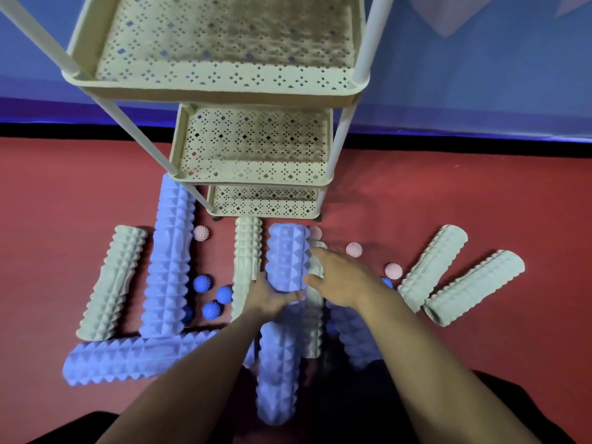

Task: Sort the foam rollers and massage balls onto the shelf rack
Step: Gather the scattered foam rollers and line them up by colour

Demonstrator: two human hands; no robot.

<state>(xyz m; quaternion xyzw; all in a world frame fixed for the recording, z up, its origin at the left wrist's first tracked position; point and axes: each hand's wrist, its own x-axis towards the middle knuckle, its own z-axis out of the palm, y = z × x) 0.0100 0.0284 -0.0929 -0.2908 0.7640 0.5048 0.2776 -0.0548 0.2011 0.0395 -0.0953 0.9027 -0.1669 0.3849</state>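
Left hand [269, 298] cupped under the near end of a short blue roller [286, 256], fingers curled round its base. Right hand [339, 278] spread against the roller's right side, fingers mostly straight and touching it; some motion blur at the fingertips. The roller stands lengthwise just in front of the shelf rack [224, 91], near its lowest tier [266, 203]. All three perforated tiers show nothing on them.

A green roller [246, 251] lies just left of the held one; another green roller [315, 315] is partly hidden under the right hand. Long blue roller [169, 257] farther left, blue balls [213, 296] between. Pink balls [354, 249] to the right, on the red floor [64, 187].
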